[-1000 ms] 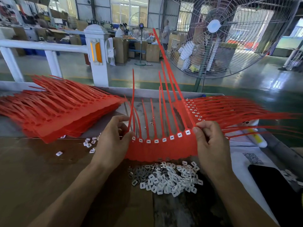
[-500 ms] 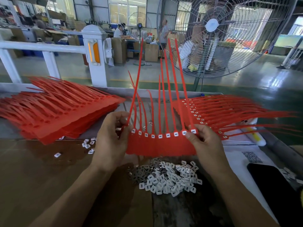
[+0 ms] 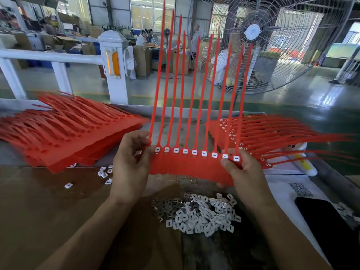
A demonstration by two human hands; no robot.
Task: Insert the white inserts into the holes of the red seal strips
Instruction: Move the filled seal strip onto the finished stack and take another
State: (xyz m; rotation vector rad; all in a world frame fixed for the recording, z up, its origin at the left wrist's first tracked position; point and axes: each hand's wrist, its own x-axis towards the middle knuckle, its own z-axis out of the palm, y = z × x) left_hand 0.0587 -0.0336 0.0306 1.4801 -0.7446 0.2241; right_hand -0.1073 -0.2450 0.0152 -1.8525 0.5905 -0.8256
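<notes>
I hold a joined sheet of red seal strips [image 3: 187, 166] upright over the table, its long tails pointing up. Several white inserts [image 3: 194, 152] sit in a row in its holes. My left hand [image 3: 130, 164] pinches the sheet's left end. My right hand [image 3: 243, 172] grips the right end, thumb near the last two inserts. A loose heap of white inserts [image 3: 200, 215] lies on the table below the sheet.
A stack of red strips without inserts [image 3: 64, 133] lies at the left, a stack with inserts [image 3: 272, 137] at the right. A few stray inserts [image 3: 105, 173] lie left of my hand. A black phone [image 3: 327, 225] and white paper [image 3: 282, 191] lie at the right. A big fan [image 3: 268, 41] stands behind.
Both hands have lifted and tilted the sheet from nearly flat to upright, so the tails now point straight up.
</notes>
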